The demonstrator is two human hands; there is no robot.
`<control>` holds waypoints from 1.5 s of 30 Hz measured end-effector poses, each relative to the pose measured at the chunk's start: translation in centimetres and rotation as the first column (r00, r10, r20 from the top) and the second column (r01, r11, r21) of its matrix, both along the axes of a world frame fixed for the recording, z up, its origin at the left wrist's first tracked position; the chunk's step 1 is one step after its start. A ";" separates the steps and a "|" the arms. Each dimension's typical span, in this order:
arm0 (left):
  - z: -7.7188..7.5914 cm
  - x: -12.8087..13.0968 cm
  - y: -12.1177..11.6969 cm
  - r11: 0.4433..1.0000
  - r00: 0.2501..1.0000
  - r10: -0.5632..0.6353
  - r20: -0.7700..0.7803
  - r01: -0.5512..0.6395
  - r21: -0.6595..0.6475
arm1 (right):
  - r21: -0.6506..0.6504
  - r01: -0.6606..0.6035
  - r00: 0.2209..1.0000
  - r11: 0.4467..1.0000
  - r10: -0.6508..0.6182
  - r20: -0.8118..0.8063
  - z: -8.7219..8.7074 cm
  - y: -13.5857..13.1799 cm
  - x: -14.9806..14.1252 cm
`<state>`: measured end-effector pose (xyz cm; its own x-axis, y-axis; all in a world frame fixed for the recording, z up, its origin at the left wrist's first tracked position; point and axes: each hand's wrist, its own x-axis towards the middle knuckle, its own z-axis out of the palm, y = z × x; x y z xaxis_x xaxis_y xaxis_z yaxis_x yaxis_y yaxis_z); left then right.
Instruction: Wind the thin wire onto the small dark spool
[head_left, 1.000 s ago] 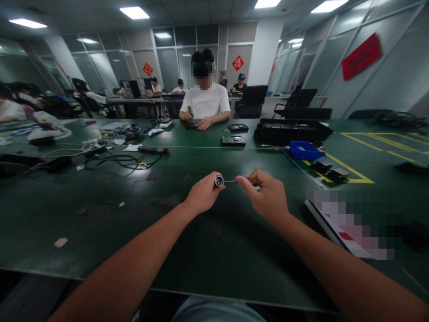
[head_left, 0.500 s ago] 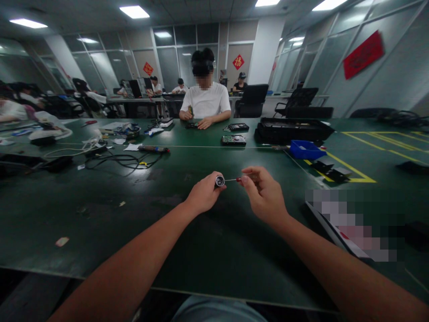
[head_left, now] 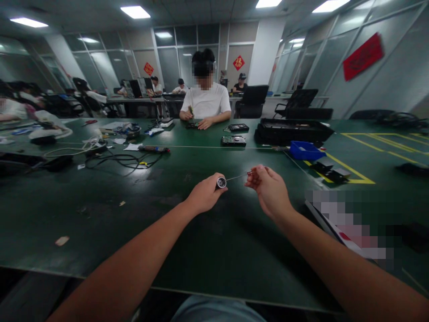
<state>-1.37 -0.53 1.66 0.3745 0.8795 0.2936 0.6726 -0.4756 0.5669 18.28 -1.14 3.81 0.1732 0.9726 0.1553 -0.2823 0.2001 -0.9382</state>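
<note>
My left hand [head_left: 205, 195] is closed around a small dark cylindrical part [head_left: 221, 182], its silver-rimmed round end turned towards me. Details inside that end are too small to make out. Pinched in the fingers of my right hand [head_left: 271, 190] is a screwdriver [head_left: 236, 177] with a thin metal shaft and a reddish collar; the fingers cover most of its handle. The shaft points left, and its tip meets or lies just beside the rim of the cylinder. Both hands are above the green table [head_left: 187, 241].
Across the table a person in a white shirt [head_left: 209, 100] works with a tool. Hard drives [head_left: 233, 140], a black case [head_left: 293, 129] and a blue bin [head_left: 306, 150] stand beyond my hands. Cables [head_left: 117, 163] lie left; a flat partly blurred item [head_left: 348, 228] lies right.
My right hand has shifted a little right and turned, and more of the screwdriver shaft shows, now slanting up to the right. My left hand stays almost in place.
</note>
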 end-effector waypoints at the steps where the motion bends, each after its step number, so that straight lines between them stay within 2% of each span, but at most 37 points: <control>1: 0.0 0.0 0.0 1.000 1.000 0.003 -0.001 -0.003 -0.007 | 0.040 0.019 0.999 0.999 -0.021 0.042 -0.1 0.0 0.0; 4: 0.0 0.1 -0.2 1.000 1.000 0.007 0.001 -0.007 -0.019 | 0.129 0.030 0.977 0.991 -0.057 0.208 -0.4 -0.1 -0.1; 7: -0.1 0.1 -0.1 1.000 1.000 0.011 0.006 -0.011 -0.018 | 0.215 0.017 0.916 0.976 -0.101 0.388 -0.5 -0.6 -0.2; 12: -0.3 -0.1 0.1 1.000 1.000 0.017 0.009 -0.017 -0.024 | 0.282 -0.017 0.770 0.959 -0.168 0.615 0.6 -2.0 -0.5; 17: -0.3 -0.1 0.0 0.999 1.000 0.023 -0.010 -0.024 -0.039 | 0.352 0.050 0.556 0.935 -0.319 0.768 1.0 -2.6 -0.4; 20: -0.4 -0.1 0.1 0.999 1.000 0.015 -0.011 -0.015 -0.035 | 0.378 0.049 0.507 0.925 -0.349 0.788 0.8 -2.5 -0.3; 24: -0.6 -0.1 0.2 1.000 1.000 0.020 -0.005 -0.020 -0.015 | 0.416 -0.140 0.566 0.899 -0.272 0.778 0.8 -2.5 -0.2; 27: -0.5 -0.1 0.2 1.000 1.000 0.024 -0.012 -0.024 -0.011 | 0.419 -0.231 0.558 0.878 -0.233 0.796 0.8 -2.7 -0.1; 30: -0.2 -0.1 0.0 1.000 1.000 0.008 -0.020 -0.009 -0.026 | 0.394 -0.191 0.558 0.899 -0.231 0.797 0.7 -3.1 -0.2; 32: -0.1 0.0 -0.2 0.999 1.000 0.006 -0.015 -0.007 -0.032 | 0.385 -0.117 0.639 0.916 -0.227 0.735 0.5 -3.2 -0.4; 35: 0.1 -0.1 -0.3 0.999 0.999 0.029 0.016 -0.029 -0.025 | 0.332 -0.065 0.805 0.941 -0.147 0.575 0.1 -2.7 -0.7; 38: 0.3 0.0 -0.4 1.000 1.000 0.014 0.024 -0.013 -0.027 | 0.256 -0.034 0.905 0.966 -0.079 0.418 -0.3 -1.6 -0.6; 40: 0.5 0.1 -0.5 0.999 1.000 -0.024 0.008 0.024 -0.034 | 0.186 -0.008 0.946 0.983 -0.053 0.319 -0.5 -0.8 -0.3; 43: 0.7 0.3 -0.6 0.999 0.999 -0.037 -0.005 0.037 -0.024 | 0.056 -0.045 0.976 0.997 0.032 0.213 -0.5 0.0 0.1; 45: 0.7 0.3 -0.6 1.000 1.000 -0.024 -0.007 0.024 -0.014 | 0.070 -0.017 0.982 0.997 0.003 0.191 -0.5 0.1 0.2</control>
